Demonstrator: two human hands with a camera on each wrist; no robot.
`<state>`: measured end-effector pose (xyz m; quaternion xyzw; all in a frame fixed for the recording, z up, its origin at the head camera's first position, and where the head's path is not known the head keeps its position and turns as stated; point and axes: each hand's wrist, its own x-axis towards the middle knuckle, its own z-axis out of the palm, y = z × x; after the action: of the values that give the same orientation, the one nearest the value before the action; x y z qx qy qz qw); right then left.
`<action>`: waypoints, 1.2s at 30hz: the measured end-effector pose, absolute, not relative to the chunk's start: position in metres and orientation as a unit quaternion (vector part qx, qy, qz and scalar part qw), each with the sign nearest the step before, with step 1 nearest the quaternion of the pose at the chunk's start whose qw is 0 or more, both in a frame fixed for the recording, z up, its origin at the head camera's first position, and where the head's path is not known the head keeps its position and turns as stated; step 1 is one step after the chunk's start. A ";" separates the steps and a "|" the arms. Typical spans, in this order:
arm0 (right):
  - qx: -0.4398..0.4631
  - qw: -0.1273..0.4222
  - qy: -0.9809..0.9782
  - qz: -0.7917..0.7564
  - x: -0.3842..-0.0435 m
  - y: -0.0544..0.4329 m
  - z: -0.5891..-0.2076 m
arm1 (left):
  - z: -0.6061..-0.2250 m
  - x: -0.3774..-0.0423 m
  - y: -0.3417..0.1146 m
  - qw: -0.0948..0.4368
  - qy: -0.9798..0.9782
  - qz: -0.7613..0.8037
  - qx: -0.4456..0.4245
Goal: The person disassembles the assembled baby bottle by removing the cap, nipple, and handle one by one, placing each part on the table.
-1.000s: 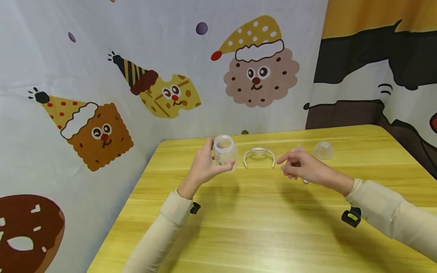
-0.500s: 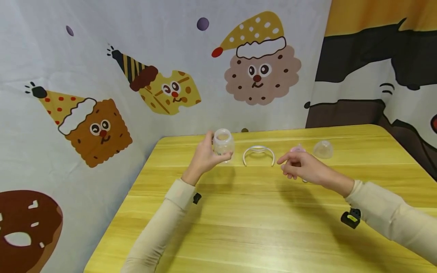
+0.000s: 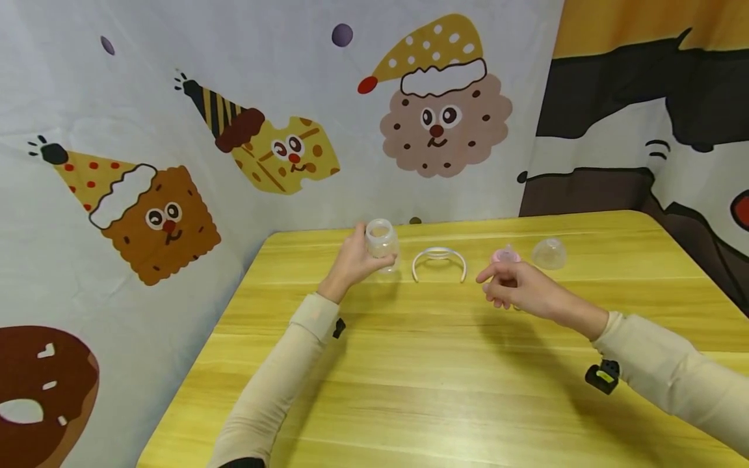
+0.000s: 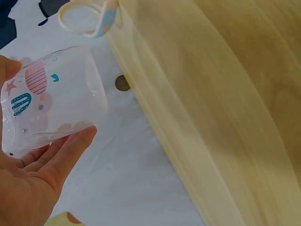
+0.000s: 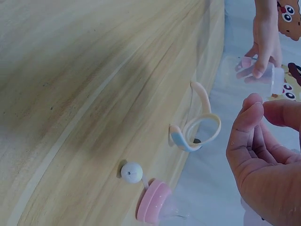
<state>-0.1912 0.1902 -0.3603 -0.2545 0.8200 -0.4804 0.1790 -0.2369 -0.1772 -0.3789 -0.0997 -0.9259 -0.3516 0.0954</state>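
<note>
My left hand point(image 3: 354, 260) grips a clear baby bottle point(image 3: 381, 246) by its side, thumb and fingers round its wall. The bottle stands upright over the table's back edge, its mouth uncovered. Pink and blue prints show on it in the left wrist view. My right hand point(image 3: 526, 289) hovers above the table with fingers loosely bent and nothing in them. Just behind it lies a pink collar with a clear teat point(image 3: 506, 255). A white ball on a straw point(image 5: 131, 173) lies beside the collar in the right wrist view.
Between the hands, a pale two-armed bottle handle point(image 3: 415, 268) rests near the back edge. A clear domed cap point(image 3: 549, 254) sits farther right. Behind the wooden table point(image 3: 433, 377) hangs a cloth printed with cartoon snacks point(image 3: 441, 130).
My left hand has carried the bottle slightly back, toward the table's far edge. The right hand keeps its place. The head view has shifted a little.
</note>
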 end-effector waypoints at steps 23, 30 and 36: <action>-0.254 0.172 0.824 -0.476 -0.190 0.193 -0.359 | -0.401 -0.254 -0.197 0.045 -0.937 -0.343 -0.050; -0.258 0.175 0.823 -0.475 -0.190 0.190 -0.363 | -0.405 -0.252 -0.205 0.032 -0.941 -0.335 -0.039; -0.266 0.169 0.819 -0.480 -0.192 0.188 -0.364 | -0.405 -0.252 -0.209 0.025 -0.940 -0.338 -0.042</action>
<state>-0.1923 0.1876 -0.3643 -0.2663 0.8187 -0.4797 0.1693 -0.2524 -0.2091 -0.4054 -0.0419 -0.9399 -0.3379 0.0248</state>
